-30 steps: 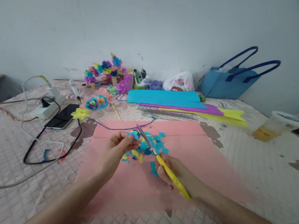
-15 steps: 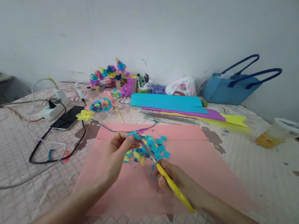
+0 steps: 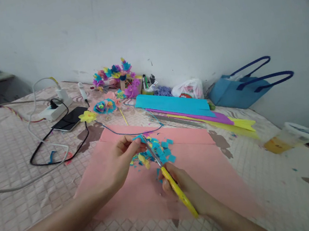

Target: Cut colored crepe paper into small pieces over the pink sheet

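Between the thumb and fingers of my left hand (image 3: pixel 125 153) is a small piece of blue paper (image 3: pixel 137 137). My right hand (image 3: pixel 179 181) is closed round the yellow-handled scissors (image 3: pixel 179 193), whose metal blades reach up to the blue piece at its right end. Whether the blades are fully closed I cannot make out. Below the blades, many small blue and yellow paper scraps (image 3: pixel 166 152) are heaped on a pink paper sheet (image 3: pixel 201 174). Part of the heap is hidden by my left hand and the scissors.
Blue paper (image 3: pixel 170 103), purple paper (image 3: pixel 222 118) and yellow paper (image 3: pixel 244 124) lie behind the pink sheet. Paper flowers (image 3: pixel 114 73) stand at the wall. On the left are a phone (image 3: pixel 70 120), a power strip (image 3: pixel 56 109) and cables. A blue bag (image 3: pixel 227 92) and a plastic tub (image 3: pixel 282 142) are on the right.
The blue piece and the scissor tips have shifted very slightly to the right. Both hands keep nearly the same pose, and the view has moved a little.
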### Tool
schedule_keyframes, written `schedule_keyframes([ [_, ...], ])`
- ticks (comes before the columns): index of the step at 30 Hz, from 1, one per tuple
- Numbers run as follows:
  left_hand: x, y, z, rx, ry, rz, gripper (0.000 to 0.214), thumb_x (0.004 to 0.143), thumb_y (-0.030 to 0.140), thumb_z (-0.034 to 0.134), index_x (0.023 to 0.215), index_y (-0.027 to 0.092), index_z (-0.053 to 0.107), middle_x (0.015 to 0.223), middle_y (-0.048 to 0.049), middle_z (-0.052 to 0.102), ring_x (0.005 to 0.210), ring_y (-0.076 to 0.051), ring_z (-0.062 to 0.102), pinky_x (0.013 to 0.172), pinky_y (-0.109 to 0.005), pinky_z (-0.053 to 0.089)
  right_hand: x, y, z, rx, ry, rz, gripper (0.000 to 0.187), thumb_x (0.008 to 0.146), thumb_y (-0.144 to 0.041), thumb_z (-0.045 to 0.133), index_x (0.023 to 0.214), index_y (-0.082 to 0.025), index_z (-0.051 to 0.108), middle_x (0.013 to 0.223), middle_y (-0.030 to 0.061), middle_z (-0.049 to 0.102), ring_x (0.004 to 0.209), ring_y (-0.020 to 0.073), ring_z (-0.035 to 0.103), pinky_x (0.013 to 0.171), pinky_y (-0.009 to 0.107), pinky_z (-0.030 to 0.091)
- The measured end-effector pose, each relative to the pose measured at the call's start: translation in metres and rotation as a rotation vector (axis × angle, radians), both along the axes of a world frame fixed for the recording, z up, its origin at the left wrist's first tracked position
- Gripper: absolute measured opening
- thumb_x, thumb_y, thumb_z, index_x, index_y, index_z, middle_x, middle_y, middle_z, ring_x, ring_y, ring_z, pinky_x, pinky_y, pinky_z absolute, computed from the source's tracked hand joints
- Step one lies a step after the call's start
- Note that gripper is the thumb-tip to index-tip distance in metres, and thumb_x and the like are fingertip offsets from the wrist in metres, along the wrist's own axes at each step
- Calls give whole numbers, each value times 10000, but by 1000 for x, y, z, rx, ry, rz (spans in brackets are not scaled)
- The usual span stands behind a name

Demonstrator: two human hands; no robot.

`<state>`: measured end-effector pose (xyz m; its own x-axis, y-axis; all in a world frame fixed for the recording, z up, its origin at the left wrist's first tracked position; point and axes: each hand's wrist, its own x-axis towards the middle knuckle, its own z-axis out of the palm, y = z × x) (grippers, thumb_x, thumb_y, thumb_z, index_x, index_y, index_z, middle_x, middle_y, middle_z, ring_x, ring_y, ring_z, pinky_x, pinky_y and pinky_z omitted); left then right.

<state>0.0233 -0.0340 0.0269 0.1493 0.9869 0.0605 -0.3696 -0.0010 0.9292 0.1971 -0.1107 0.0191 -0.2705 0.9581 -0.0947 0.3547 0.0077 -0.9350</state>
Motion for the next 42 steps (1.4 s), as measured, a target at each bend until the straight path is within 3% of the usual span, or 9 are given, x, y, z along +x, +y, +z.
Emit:
schedule_keyframes([
  [22,-2,-1,3,13,39,-19,200,846,334,651,756,162,601,763,-17,685,763,-161,653,815,-320,507,-5,2,0,-116,120,-87,424,801,-625,521,741,-216,427,699,-18,394,577,114,327,495,227,270],
  [36,-3,-9,24,-64,166,23,167,863,248,632,733,150,593,743,-16,682,742,-151,664,754,-270,518,-9,-1,9,-152,61,-83,491,683,-644,637,701,-214,399,624,-53,363,541,91,315,483,219,290],
  [42,-2,-9,26,-59,156,7,158,872,236,621,743,149,596,746,-8,683,741,-136,668,751,-248,522,-7,0,1,-153,47,-101,508,664,-676,635,711,-214,428,641,-37,402,536,98,369,433,214,309],
])
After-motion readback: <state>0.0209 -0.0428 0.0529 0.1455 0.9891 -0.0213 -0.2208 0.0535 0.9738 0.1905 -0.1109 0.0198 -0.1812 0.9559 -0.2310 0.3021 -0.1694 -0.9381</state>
